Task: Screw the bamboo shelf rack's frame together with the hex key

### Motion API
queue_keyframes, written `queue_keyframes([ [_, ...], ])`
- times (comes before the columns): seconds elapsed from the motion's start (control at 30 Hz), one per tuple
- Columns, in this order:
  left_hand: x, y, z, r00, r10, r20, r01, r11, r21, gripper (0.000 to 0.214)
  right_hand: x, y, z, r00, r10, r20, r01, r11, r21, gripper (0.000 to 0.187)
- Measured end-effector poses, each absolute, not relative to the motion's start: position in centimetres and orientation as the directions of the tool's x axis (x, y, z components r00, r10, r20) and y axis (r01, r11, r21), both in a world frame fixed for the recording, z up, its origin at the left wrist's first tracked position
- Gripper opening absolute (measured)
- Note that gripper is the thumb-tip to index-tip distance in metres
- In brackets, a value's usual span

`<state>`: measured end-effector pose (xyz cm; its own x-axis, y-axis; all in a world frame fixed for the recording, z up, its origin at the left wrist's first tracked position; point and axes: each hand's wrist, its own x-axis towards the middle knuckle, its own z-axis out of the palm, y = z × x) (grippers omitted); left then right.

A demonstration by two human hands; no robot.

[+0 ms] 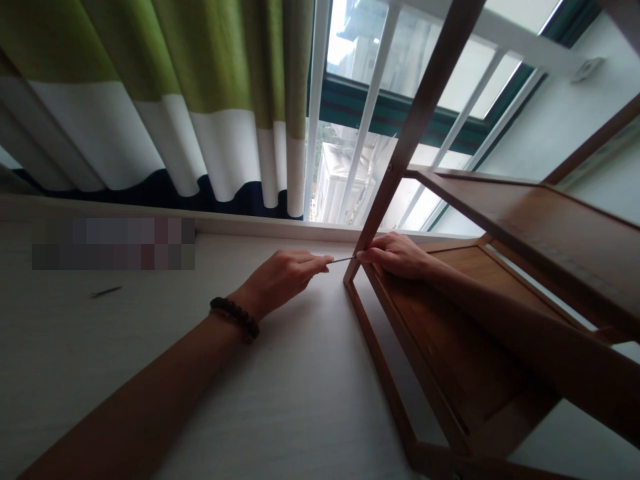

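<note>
A brown wooden shelf rack (465, 333) lies on its side on a pale surface (150, 347). My left hand (283, 277), with a dark bead bracelet on the wrist, is closed in a pinch on a thin metal tool (343, 259) whose tip meets the rack's frame corner. My right hand (395, 255) reaches through the rack and is closed around the same corner, where an upright post (415, 127) meets the lower rail.
A second thin metal piece (106, 291) lies on the surface at the left. Behind are a green, white and navy curtain (165, 100) and a barred window (370, 113). A white wall (560, 120) stands at the right.
</note>
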<state>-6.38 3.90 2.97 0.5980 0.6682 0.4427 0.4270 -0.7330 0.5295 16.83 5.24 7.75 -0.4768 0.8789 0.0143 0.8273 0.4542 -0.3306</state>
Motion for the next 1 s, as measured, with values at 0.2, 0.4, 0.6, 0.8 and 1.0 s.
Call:
queue_keyframes([
  [0.2,-6.4,3.9,2.4,0.582,0.663,0.471,0.446,-0.745,0.497,0.031,16.9,5.3,7.7,-0.482,0.876,0.026,0.821,0.462,-0.334,0.044],
  [0.4,-5.9,4.1,1.9,0.402,0.885,0.235,0.263,-0.358,0.896,0.029,16.9,5.4,7.5,-0.491,0.87,0.039,0.818,0.476,-0.322,0.042],
  [0.6,-5.8,4.4,2.7,0.54,0.805,-0.245,0.032,0.271,0.962,0.027,17.0,5.3,7.6,-0.492,0.87,0.036,0.817,0.475,-0.326,0.043],
  [0.8,-5.9,4.6,3.7,0.592,0.715,-0.372,-0.089,0.517,0.852,0.028,17.0,5.3,7.5,-0.49,0.871,0.039,0.817,0.474,-0.328,0.041],
  [1.0,-5.6,4.8,3.3,0.603,0.691,-0.398,-0.127,0.575,0.808,0.02,17.0,5.4,7.5,-0.483,0.875,0.037,0.825,0.469,-0.315,0.041],
])
